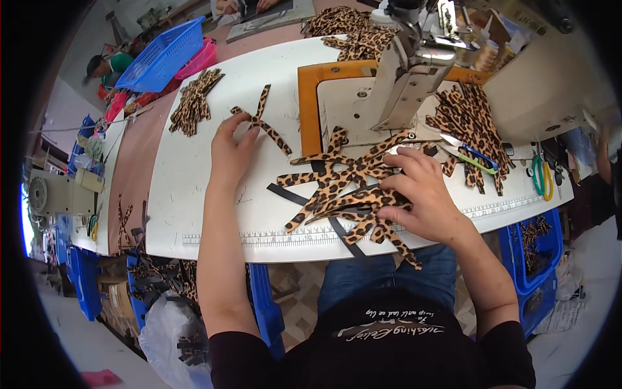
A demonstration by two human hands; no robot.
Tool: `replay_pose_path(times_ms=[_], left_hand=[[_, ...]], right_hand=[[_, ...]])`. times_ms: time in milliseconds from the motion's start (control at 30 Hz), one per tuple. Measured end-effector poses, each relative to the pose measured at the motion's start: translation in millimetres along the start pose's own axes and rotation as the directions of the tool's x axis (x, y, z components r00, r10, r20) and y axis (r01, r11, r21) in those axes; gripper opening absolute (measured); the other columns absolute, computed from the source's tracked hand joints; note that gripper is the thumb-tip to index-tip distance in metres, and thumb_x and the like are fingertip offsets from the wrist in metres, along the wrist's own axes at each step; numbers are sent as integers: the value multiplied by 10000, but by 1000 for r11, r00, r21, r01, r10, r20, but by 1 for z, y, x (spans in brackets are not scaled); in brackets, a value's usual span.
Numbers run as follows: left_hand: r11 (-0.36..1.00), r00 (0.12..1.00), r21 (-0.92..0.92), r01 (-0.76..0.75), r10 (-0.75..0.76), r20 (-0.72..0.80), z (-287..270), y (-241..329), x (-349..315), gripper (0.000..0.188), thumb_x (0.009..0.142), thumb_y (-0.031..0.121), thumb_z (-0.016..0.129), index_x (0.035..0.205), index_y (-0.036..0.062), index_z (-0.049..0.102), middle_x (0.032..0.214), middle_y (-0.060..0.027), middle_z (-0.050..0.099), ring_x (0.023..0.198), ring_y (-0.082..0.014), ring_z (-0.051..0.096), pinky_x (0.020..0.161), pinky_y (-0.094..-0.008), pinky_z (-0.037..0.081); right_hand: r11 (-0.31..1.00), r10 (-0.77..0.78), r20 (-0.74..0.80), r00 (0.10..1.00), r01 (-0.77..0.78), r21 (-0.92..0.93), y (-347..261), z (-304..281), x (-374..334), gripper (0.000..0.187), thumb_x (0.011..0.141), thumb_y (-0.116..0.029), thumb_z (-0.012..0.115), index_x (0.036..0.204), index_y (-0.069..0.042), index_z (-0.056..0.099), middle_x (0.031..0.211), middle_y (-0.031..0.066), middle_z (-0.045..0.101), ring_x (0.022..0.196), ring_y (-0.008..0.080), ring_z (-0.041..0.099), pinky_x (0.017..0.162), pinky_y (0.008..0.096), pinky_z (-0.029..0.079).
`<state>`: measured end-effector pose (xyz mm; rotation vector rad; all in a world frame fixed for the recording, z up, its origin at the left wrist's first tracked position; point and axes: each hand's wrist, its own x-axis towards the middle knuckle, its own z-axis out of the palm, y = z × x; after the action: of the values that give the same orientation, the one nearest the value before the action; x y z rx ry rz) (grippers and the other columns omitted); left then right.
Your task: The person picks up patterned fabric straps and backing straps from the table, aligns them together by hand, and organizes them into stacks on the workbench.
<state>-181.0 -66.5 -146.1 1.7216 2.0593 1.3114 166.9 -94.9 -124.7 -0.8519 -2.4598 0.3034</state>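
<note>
Several leopard-print strips (353, 198) lie under the right hand (424, 198), fingers spread; farther left, the half-curled left hand (233, 146) touches crossed strips (258, 122), both grips unclear

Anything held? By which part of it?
Left hand touches a leopard-print strap near its crossing; right hand, the right side of a strap bundle. Grip can't be told.

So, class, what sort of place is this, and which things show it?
Probably a sewing workshop: a sewing machine stands at the white worktable, a tan thread spool is close by, and bundles of leopard-print strips lie on either side.
</note>
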Motion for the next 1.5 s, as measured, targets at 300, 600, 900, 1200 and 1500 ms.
replay_pose_path(times_ms=[300, 600, 900, 1200, 1500], left_hand=[[995, 997, -85, 54, -58, -48, -4, 8, -1, 273, 804, 147, 644, 1053, 41, 612, 1064, -90, 600, 790, -171, 569, 690, -282, 450], [986, 988, -155, -69, 46, -148, -13, 17, 0, 215, 819, 128, 629, 1018, 46, 617, 1025, -74, 611, 859, -154, 598, 747, -268, 453], [929, 980, -369, -41, -35, -198, -25, 52, -15, 197, 835, 122, 621, 998, 11, 614, 890, -53, 626, 752, -106, 576, 646, -229, 458], [623, 901, -776, 97, 276, 334, 19, 151, -98, 255, 832, 20, 569, 1083, -21, 557, 993, -57, 591, 859, -88, 557, 750, -244, 464], [474, 905, -858, 198, 249, 346, 39, 154, -113, 305, 860, 7, 524, 1162, -24, 498, 1070, -53, 561, 971, -105, 518, 844, -251, 419]], right_hand=[[991, -30, 51, 998, 23, 135, 3, -24, 13, 133, 699, -92, 684, 749, -85, 561, 905, 26, 577, 970, 220, 510, 976, 424, 245], [793, 239, -176, 955, -87, 602, -6, -37, 11, 71, 820, -61, 617, 836, -8, 571, 716, 11, 556, 645, 84, 488, 583, 215, 390], [696, 290, -195, 937, -66, 715, -27, -33, 14, 110, 850, -90, 609, 846, 6, 556, 702, -16, 526, 636, 45, 455, 567, 191, 382], [662, 304, -133, 943, -109, 741, -40, -26, 23, 83, 856, -61, 583, 858, -10, 517, 771, -21, 488, 655, 40, 418, 586, 176, 352], [719, 186, -223, 957, 22, 695, -39, -16, 18, 97, 822, -43, 598, 812, -6, 510, 809, 34, 497, 758, 118, 462, 706, 238, 390]])
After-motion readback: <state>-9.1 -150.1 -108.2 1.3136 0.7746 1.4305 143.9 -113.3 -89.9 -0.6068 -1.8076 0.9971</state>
